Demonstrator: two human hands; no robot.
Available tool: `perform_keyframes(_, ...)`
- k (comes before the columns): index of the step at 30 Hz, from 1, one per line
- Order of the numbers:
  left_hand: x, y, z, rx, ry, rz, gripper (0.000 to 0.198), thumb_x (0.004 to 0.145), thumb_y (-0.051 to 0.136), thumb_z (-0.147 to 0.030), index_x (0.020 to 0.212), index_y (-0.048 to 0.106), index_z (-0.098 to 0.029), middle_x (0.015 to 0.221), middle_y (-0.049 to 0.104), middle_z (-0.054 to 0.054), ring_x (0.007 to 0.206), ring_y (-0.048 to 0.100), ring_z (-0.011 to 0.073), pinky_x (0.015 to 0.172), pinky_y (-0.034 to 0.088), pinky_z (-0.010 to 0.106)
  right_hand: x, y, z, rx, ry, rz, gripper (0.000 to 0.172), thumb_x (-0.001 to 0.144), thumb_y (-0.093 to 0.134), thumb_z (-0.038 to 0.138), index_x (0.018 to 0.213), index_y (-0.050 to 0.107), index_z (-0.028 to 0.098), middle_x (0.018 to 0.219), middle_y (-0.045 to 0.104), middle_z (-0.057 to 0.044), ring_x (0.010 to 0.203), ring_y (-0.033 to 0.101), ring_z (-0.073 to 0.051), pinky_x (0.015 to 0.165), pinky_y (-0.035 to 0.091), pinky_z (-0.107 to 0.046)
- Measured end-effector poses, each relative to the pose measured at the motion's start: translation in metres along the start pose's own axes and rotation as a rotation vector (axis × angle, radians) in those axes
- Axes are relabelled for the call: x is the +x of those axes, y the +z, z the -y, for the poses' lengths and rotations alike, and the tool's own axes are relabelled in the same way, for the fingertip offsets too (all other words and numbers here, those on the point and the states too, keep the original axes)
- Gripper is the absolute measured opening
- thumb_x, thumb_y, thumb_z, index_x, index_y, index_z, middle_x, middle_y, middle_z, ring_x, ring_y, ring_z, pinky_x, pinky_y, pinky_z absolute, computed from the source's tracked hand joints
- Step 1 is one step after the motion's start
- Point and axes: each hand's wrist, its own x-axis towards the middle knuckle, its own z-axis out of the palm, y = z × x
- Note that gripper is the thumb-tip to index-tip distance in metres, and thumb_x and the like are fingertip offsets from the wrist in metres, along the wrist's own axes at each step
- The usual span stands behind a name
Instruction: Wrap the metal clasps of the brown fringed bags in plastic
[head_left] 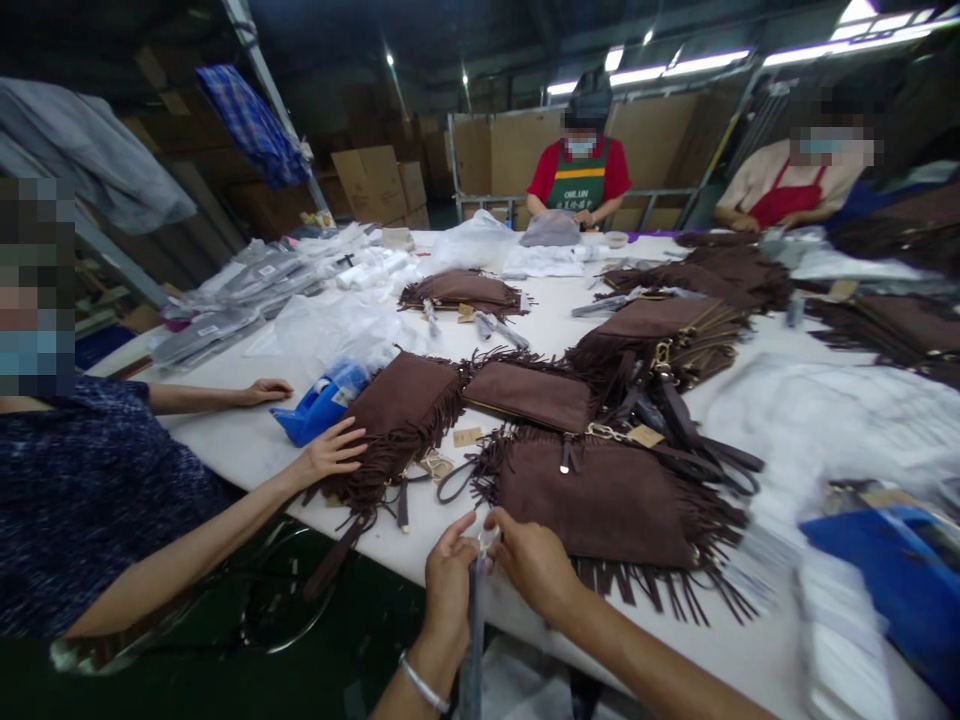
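Observation:
My left hand (448,580) is closed around a narrow grey strip (473,650), which looks like a strap wrapped in plastic and hangs over the table's front edge. The fingers of my right hand (534,562) pinch a clear, shiny bit at the strip's upper end. Just beyond my hands lies a dark brown fringed bag (600,495), flat on the table. It has a zip pull, a gold chain (606,432) and a tan paper tag (646,435) by its upper edge. Exactly what sits between my fingertips is too small to make out.
More fringed bags (532,392) cover the white table (262,375). At left, a co-worker's hand (334,452) rests on a bag beside a blue tape dispenser (319,402). White plastic bags (840,420) and a blue object (892,580) lie right. Two people work across the table.

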Motion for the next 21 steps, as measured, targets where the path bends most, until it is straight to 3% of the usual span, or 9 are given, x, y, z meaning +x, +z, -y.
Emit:
perform_keyframes(3, -0.001, -0.001, -0.008, -0.045, -0.12, 0.027, 0.055, 0.068, 0.059, -0.012, 0.123, 0.053, -0.008, 0.062, 0.061, 0.001, 0.049, 0.053, 0.0109, 0.053, 0.041, 0.023, 0.0, -0.006, -0.002, -0.153, -0.225, 0.048, 0.03, 0.088, 0.049, 0.017, 0.116, 0.053, 0.026, 0.088, 0.074, -0.003, 0.079, 0.069, -0.019, 0.063, 0.039, -0.023)
perform_keyframes(7, -0.001, -0.002, -0.016, -0.061, -0.214, 0.042, 0.056, 0.069, 0.058, -0.007, 0.124, 0.051, -0.007, 0.059, 0.062, 0.003, 0.047, 0.054, 0.0125, 0.051, 0.042, 0.024, 0.006, -0.01, -0.009, -0.345, -0.479, 0.095, 0.02, 0.09, 0.046, 0.015, 0.108, 0.054, 0.019, 0.093, 0.072, -0.007, 0.077, 0.068, -0.019, 0.059, 0.04, -0.025)
perform_keyframes(10, 0.001, -0.003, -0.017, -0.096, -0.259, 0.067, 0.046, 0.069, 0.057, -0.004, 0.115, 0.057, -0.008, 0.057, 0.061, 0.002, 0.047, 0.054, 0.0123, 0.05, 0.042, 0.023, 0.01, -0.007, -0.012, -0.401, -0.551, 0.084, 0.014, 0.091, 0.046, 0.015, 0.102, 0.054, 0.016, 0.09, 0.07, -0.007, 0.073, 0.067, -0.019, 0.057, 0.04, -0.026)
perform_keyframes(14, 0.003, -0.004, -0.014, -0.199, -0.352, 0.12, 0.008, 0.073, 0.058, -0.004, 0.078, 0.064, -0.007, 0.058, 0.06, 0.003, 0.048, 0.054, 0.0102, 0.05, 0.045, 0.022, 0.011, 0.004, -0.017, -0.454, -0.629, 0.021, 0.01, 0.091, 0.044, 0.014, 0.098, 0.052, 0.015, 0.083, 0.068, -0.006, 0.066, 0.064, -0.019, 0.055, 0.038, -0.029)
perform_keyframes(21, -0.003, 0.003, -0.015, -0.27, -0.488, 0.002, 0.011, 0.073, 0.057, -0.004, 0.065, 0.061, -0.01, 0.057, 0.062, 0.004, 0.051, 0.059, 0.0131, 0.055, 0.05, 0.025, 0.01, 0.018, -0.029, -0.486, -0.721, -0.112, 0.009, 0.09, 0.044, 0.01, 0.088, 0.05, 0.016, 0.074, 0.063, -0.003, 0.06, 0.06, -0.018, 0.055, 0.032, -0.031)
